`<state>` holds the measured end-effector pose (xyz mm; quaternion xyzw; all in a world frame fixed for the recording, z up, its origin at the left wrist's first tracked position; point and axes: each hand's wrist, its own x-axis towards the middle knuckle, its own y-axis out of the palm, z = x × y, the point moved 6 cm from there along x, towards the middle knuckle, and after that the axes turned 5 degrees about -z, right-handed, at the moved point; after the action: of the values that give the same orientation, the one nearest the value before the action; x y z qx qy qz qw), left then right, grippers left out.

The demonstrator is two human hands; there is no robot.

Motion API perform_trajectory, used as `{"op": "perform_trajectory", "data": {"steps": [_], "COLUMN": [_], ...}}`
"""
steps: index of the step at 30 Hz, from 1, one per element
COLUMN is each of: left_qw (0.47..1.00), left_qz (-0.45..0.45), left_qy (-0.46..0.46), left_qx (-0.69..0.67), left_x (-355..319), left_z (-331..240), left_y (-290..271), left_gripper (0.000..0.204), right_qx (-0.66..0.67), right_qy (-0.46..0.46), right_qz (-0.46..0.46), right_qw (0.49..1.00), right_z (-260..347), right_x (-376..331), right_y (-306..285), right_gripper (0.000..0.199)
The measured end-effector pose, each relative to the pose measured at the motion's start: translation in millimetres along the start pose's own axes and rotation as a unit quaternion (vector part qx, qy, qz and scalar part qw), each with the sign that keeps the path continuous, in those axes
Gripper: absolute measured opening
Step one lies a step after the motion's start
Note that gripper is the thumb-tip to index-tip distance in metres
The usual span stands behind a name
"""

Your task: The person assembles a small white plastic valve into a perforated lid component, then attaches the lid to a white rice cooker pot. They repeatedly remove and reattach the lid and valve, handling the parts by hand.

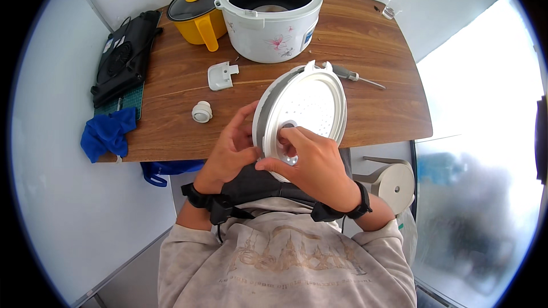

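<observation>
A round white rice cooker lid (313, 105) is held tilted at the near edge of the table, its perforated inner side facing me. My left hand (231, 147) grips its left rim, fingers behind and thumb near the edge. My right hand (305, 154) bends over the lower inner face, fingers curled at a small grey round part (290, 124), thumb at the lower left rim. Beyond the lid stands the white rice cooker body (274, 31) with pink flowers, its top uncovered. A screwdriver (357, 76) lies behind the lid, its handle partly hidden.
Left of the lid lie a white plastic cover piece (221, 76) and a small white round cap (202, 112). A yellow pot (197, 17) with a glass lid stands at the back. A black appliance part (124, 57) and a blue cloth (109, 134) occupy the left edge.
</observation>
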<state>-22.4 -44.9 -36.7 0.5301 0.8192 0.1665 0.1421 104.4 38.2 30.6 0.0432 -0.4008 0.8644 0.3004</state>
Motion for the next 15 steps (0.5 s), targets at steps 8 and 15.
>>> {"op": "perform_trajectory", "data": {"steps": [8, 15], "left_qw": [1.000, 0.992], "left_qz": [-0.018, 0.002], "left_qy": [-0.024, -0.068], "left_qx": [0.010, -0.109], "left_x": [5.0, 5.1], "left_z": [7.4, 25.7], "left_y": [-5.7, -20.1], "left_gripper": [0.080, 0.087], "right_qx": [-0.076, -0.054], "right_qy": [-0.051, -0.090], "right_qz": [-0.026, -0.052], "right_qw": [0.995, 0.993], "right_z": [1.6, -5.0], "right_x": [-2.3, -7.9], "right_y": [14.5, 14.2], "right_gripper": [0.055, 0.034]}}
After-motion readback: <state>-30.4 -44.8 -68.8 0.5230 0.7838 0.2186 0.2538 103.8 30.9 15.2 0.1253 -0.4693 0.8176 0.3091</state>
